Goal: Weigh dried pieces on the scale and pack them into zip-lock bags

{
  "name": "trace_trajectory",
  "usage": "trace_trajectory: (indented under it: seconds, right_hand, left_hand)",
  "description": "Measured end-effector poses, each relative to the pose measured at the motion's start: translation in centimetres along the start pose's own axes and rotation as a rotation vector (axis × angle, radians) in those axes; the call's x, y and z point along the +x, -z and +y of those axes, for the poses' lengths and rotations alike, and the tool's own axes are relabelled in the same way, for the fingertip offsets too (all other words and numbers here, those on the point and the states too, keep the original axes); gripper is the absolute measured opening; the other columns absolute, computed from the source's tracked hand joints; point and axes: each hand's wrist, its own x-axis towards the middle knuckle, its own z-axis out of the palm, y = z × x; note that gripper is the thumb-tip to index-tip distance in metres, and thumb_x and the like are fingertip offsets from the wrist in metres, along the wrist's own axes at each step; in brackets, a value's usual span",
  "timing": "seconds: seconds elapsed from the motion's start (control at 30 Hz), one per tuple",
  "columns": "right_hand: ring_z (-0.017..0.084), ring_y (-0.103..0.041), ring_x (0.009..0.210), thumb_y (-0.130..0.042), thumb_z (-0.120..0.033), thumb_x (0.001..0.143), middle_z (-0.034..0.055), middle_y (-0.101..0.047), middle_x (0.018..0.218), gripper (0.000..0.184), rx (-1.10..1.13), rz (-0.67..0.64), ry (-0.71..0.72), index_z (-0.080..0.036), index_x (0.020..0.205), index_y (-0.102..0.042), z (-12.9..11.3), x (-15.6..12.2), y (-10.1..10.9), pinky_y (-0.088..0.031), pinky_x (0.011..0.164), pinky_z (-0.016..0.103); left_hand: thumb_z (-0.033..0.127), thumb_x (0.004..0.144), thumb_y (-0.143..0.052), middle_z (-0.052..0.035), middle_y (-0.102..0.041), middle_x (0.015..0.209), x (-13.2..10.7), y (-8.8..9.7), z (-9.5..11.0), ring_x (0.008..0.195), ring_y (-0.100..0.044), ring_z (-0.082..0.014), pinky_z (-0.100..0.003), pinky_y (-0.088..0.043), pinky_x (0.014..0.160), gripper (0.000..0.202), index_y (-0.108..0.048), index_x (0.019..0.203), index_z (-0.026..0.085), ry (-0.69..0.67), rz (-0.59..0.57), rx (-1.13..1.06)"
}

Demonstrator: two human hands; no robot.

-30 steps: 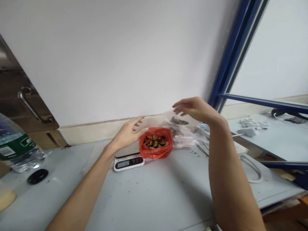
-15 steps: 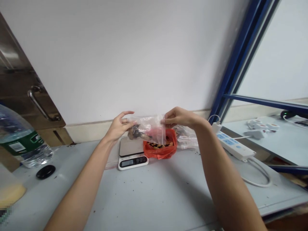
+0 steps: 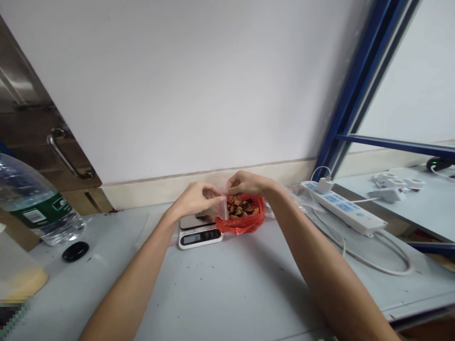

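Note:
My left hand and my right hand meet just above a small digital scale, both pinching the top of a small clear plastic bag. The bag hangs between them, over the right end of the scale's platform. Right beside it stands an open red plastic bag filled with brown and dark chunks. What the clear bag holds is hidden by my fingers.
A grey table carries a large water bottle and a black cap at the left. A white power strip with its cable lies to the right. More clear bags lie behind my right arm. A blue steel frame rises at the right.
My right hand lifted the clear bag from the pile at the right, my left hand took hold too. Both hands have drawn together and lowered it over the scale.

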Motion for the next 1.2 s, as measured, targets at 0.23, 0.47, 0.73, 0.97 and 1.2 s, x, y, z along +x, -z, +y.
trace_trajectory:
  seconds: [0.23, 0.47, 0.73, 0.97, 1.2]
  right_hand:
    - [0.012, -0.053, 0.056, -0.074, -0.038, 0.06, -0.0032, -0.061, 0.055, 0.022, 0.077, -0.049, 0.039, -0.018, 0.059, -0.067, -0.1, 0.0, -0.6, -0.042, 0.057, 0.025]
    - [0.013, -0.056, 0.059, -0.074, -0.037, 0.06, -0.0012, -0.064, 0.059, 0.02, 0.033, -0.066, 0.01, -0.017, 0.063, -0.069, -0.6, 0.1, -0.8, -0.043, 0.057, 0.025]
    - [0.011, -0.045, 0.052, -0.063, -0.021, 0.068, -0.0059, -0.046, 0.049, 0.017, -0.259, 0.209, -0.173, -0.02, 0.054, -0.052, -0.7, -0.2, -0.4, -0.033, 0.05, 0.024]
    - [0.019, -0.066, 0.087, -0.058, -0.009, 0.072, 0.0052, -0.073, 0.089, 0.017, -0.356, 0.344, 0.041, -0.019, 0.076, -0.072, -2.7, -0.2, -2.0, -0.048, 0.073, 0.024]
    - [0.021, -0.069, 0.094, -0.07, -0.021, 0.076, 0.0059, -0.076, 0.106, 0.079, -0.468, 0.085, -0.005, -0.025, 0.15, -0.045, -2.0, -1.1, -0.6, -0.051, 0.079, 0.026]
  left_hand:
    - [0.043, 0.076, -0.065, -0.0034, -0.073, 0.068, -0.3, 0.1, 0.0, 0.054, -0.056, -0.0137, -0.023, -0.034, 0.048, 0.031, -0.077, 0.072, 0.015, 0.038, -0.172, -0.178]
    - [0.034, 0.072, -0.065, -0.0042, -0.071, 0.061, -0.4, 0.1, 0.1, 0.054, -0.056, -0.0141, -0.022, -0.035, 0.048, 0.023, -0.076, 0.065, 0.015, 0.073, -0.179, -0.211]
    - [0.02, 0.064, -0.062, -0.0023, -0.068, 0.054, -0.3, 1.3, -0.1, 0.055, -0.062, -0.0143, -0.023, -0.047, 0.057, 0.015, -0.068, 0.05, 0.018, 0.182, 0.166, -0.226]
    - [0.021, 0.066, -0.064, -0.0012, -0.068, 0.053, -0.1, 0.3, 1.4, 0.053, -0.064, -0.0154, -0.024, -0.048, 0.056, 0.013, -0.069, 0.054, 0.018, 0.087, 0.366, -0.192]
    - [0.032, 0.079, -0.065, -0.0076, -0.077, 0.095, 0.1, 0.5, 1.1, 0.09, -0.072, -0.0223, -0.03, -0.057, 0.081, 0.02, -0.075, 0.087, 0.017, -0.102, 0.566, -0.24]
